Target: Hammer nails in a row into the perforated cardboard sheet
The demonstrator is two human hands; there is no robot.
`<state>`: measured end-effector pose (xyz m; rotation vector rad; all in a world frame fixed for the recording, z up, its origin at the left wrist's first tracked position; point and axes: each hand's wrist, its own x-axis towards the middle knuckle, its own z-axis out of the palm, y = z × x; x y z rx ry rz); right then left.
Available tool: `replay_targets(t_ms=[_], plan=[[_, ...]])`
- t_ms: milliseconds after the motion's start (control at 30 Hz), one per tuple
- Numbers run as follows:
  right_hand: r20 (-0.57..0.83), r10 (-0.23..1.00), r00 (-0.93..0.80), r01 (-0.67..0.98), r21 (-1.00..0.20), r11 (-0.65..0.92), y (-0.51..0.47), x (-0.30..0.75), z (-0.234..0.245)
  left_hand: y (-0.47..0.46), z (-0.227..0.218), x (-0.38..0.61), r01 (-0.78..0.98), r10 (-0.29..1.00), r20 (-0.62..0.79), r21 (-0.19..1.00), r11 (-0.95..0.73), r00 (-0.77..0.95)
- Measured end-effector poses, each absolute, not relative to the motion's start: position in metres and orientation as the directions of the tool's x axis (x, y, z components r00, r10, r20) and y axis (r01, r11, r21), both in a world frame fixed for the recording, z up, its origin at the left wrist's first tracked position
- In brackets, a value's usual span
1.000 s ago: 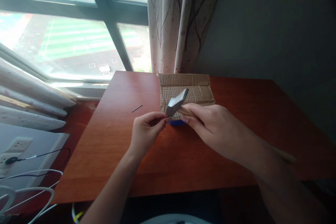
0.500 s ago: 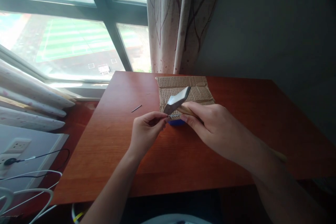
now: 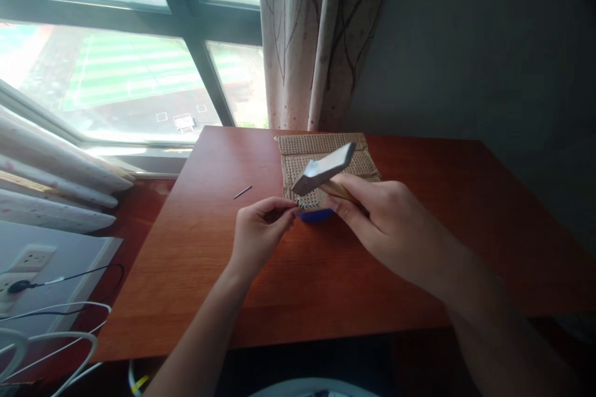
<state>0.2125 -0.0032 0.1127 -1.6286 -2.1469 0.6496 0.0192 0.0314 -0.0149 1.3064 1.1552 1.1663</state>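
My right hand (image 3: 386, 223) grips a hammer by its wooden handle, close under the grey metal head (image 3: 325, 169). The head hangs tilted over the near edge of a perforated cardboard piece (image 3: 326, 158) that lies on the red-brown table (image 3: 261, 285). A blue block (image 3: 316, 216) peeks out under the cardboard's near edge. My left hand (image 3: 258, 232) is pinched at that edge, right under the hammer head; whatever it pinches is too small to make out. A loose nail (image 3: 243, 192) lies on the table to the left.
A window (image 3: 116, 68) and a patterned curtain (image 3: 321, 37) stand behind the table; a dark wall fills the right. At lower left sit a white power strip (image 3: 23, 260) and cables (image 3: 56, 322). Rolled fabric (image 3: 51, 192) lies along the sill.
The hammer head has risen and swung to the right, away from my left fingertips. My left hand has stayed pinched in place.
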Motion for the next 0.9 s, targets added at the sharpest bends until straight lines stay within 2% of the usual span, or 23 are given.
replay_targets(t_ms=[233, 467, 633, 900], plan=[[-0.040, 0.954, -0.299, 0.810, -0.538, 0.231, -0.0013, 0.2111, 0.1065, 0.0320, -0.0156, 0.0205, 0.053, 0.996, 0.041, 0.998, -0.045, 0.076], [0.024, 0.959, -0.284, 0.798, -0.548, 0.250, -0.0027, 0.2114, 0.1128, 0.0318, -0.0207, 0.0189, 0.050, 0.994, 0.071, 0.996, -0.075, 0.089], [-0.058, 0.955, -0.291, 0.828, -0.515, 0.221, 0.0004, 0.2091, 0.1068, 0.0311, -0.0178, 0.0203, 0.057, 0.996, 0.025, 0.998, -0.030, 0.086], [-0.076, 0.957, -0.280, 0.832, -0.517, 0.202, 0.0003, 0.2089, 0.1072, 0.0328, -0.0208, 0.0171, 0.033, 0.995, 0.009, 0.999, -0.012, 0.104]])
